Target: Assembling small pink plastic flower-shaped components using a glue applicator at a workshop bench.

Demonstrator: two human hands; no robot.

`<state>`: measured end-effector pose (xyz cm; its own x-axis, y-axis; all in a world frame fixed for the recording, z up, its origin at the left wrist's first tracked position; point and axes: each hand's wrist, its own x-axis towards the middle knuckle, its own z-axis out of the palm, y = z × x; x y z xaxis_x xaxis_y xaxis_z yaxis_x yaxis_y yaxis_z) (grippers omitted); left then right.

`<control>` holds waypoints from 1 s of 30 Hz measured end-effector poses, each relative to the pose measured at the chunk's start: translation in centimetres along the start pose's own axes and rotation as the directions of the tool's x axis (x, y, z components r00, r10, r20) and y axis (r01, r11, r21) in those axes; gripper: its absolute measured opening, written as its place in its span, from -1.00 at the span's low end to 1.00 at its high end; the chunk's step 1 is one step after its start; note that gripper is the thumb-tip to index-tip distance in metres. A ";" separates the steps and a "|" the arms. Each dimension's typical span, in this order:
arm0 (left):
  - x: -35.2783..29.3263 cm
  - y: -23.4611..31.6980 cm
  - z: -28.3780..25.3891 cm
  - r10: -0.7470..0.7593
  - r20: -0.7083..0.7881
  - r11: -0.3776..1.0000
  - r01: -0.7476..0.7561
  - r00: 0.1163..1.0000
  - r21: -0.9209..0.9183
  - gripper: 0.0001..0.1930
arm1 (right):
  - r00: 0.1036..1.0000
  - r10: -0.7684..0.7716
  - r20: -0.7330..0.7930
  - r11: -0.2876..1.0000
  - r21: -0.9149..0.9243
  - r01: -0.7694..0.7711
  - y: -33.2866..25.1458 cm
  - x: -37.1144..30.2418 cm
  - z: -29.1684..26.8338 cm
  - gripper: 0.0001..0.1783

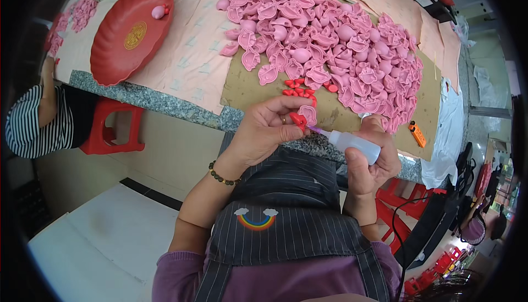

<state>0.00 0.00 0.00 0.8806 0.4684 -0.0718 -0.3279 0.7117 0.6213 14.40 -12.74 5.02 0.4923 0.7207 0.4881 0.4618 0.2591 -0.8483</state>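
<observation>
My left hand (262, 130) pinches a small red plastic piece (297, 119) between thumb and fingers. A pink shell-shaped piece (308, 115) shows right behind it; I cannot tell if the same fingers hold it. My right hand (381, 162) is closed around a small translucent squeeze bottle (357, 147), tilted so that its thin nozzle points left and meets or nearly meets the red piece. Several more red pieces (300, 89) lie just beyond my left hand. A large heap of pink shell-shaped pieces (330, 43) spreads over brown cardboard (236, 87) behind both hands.
A red scalloped tray (110, 54) at the left bears one pink-and-red piece (159, 12). An orange lighter (417, 134) lies right of the heap, near a white plastic bag (443, 156). Another person's striped sleeve (25, 123) and a red stool (118, 129) are at the left.
</observation>
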 end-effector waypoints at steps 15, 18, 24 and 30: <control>-0.3 -0.3 -0.7 0.006 0.031 1.000 -0.006 1.000 0.004 -0.49 | 0.917 0.395 -0.054 0.779 0.549 -0.303 1.2 -1.0 -3.3 -0.62; -0.6 -0.2 0.0 0.004 0.003 1.000 -0.004 1.000 0.017 -0.51 | 0.932 0.352 -0.083 0.883 0.361 -0.301 0.5 -0.1 -4.2 -0.65; -0.6 0.3 0.2 0.010 -0.048 0.999 -0.012 0.999 -0.033 -0.55 | 0.916 0.384 -0.118 0.921 0.118 -0.371 0.9 3.1 -6.7 -0.72; -2.5 1.2 0.7 0.005 -0.062 1.000 -0.007 0.998 -0.030 -0.57 | 0.936 0.341 -0.084 0.932 -0.096 -0.348 2.8 4.5 -8.2 -0.87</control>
<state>-2.41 -0.67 1.50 0.8561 0.5034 -0.1166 -0.3441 0.7236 0.5983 23.98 -14.03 6.53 0.6804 0.7091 0.1848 0.3299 -0.0712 -0.9413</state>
